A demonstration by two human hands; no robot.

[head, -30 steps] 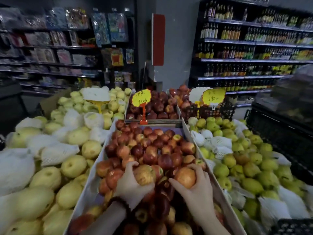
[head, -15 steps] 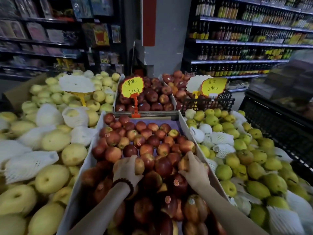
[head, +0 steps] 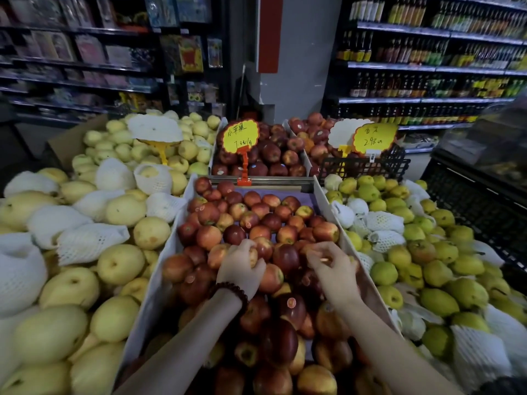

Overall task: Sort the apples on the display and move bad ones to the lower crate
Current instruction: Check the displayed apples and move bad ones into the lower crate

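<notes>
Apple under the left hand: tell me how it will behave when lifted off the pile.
The apple looks round and firm, so probably rigid in the left hand. Its glossy skin may slip. Neighbouring apples lean close and could roll.

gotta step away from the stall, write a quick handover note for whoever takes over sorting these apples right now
Left hand: fingers curled over one yellowish-red apple in the middle tray.
Right hand: over the apples on the tray's right side, fingers bent; what it holds, if anything, is unclear.
Done: no sorted-out apples in view; the lower crate is out of frame.
Left: check each apple in the tray, move bad ones down.
</notes>
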